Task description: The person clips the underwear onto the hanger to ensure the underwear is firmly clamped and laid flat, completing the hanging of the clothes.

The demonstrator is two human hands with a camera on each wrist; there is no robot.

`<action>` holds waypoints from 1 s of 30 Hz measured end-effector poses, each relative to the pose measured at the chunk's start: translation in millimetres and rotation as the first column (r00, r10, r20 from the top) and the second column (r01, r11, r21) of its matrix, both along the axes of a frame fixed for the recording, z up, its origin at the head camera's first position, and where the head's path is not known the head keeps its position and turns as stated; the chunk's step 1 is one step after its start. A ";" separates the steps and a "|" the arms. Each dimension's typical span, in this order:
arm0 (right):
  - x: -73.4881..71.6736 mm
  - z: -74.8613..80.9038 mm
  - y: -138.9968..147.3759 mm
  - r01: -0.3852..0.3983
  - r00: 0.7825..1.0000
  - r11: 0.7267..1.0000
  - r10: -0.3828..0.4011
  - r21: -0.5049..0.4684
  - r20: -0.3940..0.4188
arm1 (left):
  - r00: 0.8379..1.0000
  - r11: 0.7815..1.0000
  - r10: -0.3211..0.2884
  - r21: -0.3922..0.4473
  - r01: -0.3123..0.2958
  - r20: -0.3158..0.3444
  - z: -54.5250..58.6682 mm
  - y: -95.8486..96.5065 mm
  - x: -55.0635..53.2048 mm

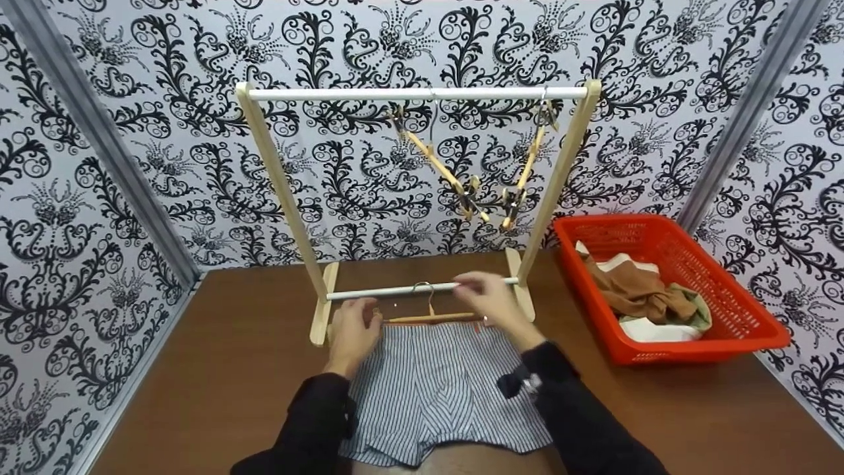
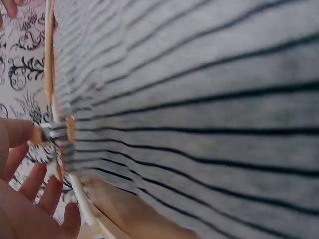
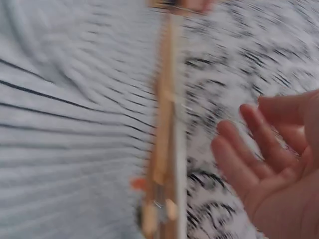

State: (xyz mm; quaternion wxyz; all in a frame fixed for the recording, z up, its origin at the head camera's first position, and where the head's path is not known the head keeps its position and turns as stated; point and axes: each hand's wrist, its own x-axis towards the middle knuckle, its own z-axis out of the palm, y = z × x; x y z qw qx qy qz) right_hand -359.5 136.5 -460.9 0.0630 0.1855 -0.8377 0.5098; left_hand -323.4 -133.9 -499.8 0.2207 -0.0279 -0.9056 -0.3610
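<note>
Grey-and-dark striped shorts (image 1: 435,389) lie on the table, their waistband along a wooden clip hanger (image 1: 432,318). At the waistband's left corner, my left hand (image 1: 354,333) has its thumb and a finger at the hanger's end clip (image 2: 57,132); the left wrist view shows the thumb on the clip's wooden lever and the other fingers loosely bent. My right hand (image 1: 491,300) is blurred above the hanger's right end. In the right wrist view its fingers are loosely bent, holding nothing, apart from the hanger. The right clip (image 3: 158,209) sits at the waistband.
A wooden garment rack (image 1: 290,191) with a white top rail (image 1: 415,94) stands behind the shorts. Two clip hangers (image 1: 435,161) hang towards its right side. On the right, a red plastic basket (image 1: 719,343) holds crumpled brown, white and green clothes (image 1: 643,290). Patterned walls enclose the table.
</note>
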 end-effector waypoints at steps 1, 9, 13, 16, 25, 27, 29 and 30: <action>2.2 1.6 9.0 0.039 0.999 0.999 -0.038 -0.021 0.003 | 1.000 1.000 -0.003 -0.025 0.003 -0.023 2.8 3.2 -0.4; 31.4 -6.5 59.1 0.251 0.968 0.968 -0.251 0.019 0.024 | 0.973 0.972 -0.216 -0.112 0.207 -0.080 25.4 41.4 -8.3; 41.7 -13.6 66.6 0.321 0.947 0.944 -0.322 0.078 0.002 | 0.922 0.911 -0.385 -0.147 0.386 0.039 35.8 67.2 -13.1; 43.2 -17.8 66.8 0.345 0.938 0.931 -0.346 0.117 -0.016 | 0.893 0.874 -0.427 -0.188 0.447 0.140 40.5 85.4 -16.3; 42.6 -31.9 63.8 0.301 0.939 0.924 -0.331 0.237 0.096 | 0.897 0.863 -0.379 -0.262 0.431 0.229 33.2 131.9 -16.9; 42.4 -32.9 64.5 0.287 0.939 0.923 -0.323 0.257 0.113 | 0.903 0.873 -0.369 -0.252 0.418 0.221 30.7 141.2 -17.4; 42.3 -33.0 66.2 0.282 0.941 0.920 -0.320 0.273 0.107 | 0.910 0.878 -0.364 -0.252 0.406 0.201 28.8 149.5 -18.4; 42.2 -33.0 67.2 0.287 0.940 0.917 -0.325 0.277 0.102 | 0.913 0.881 -0.361 -0.250 0.401 0.193 28.2 153.2 -18.8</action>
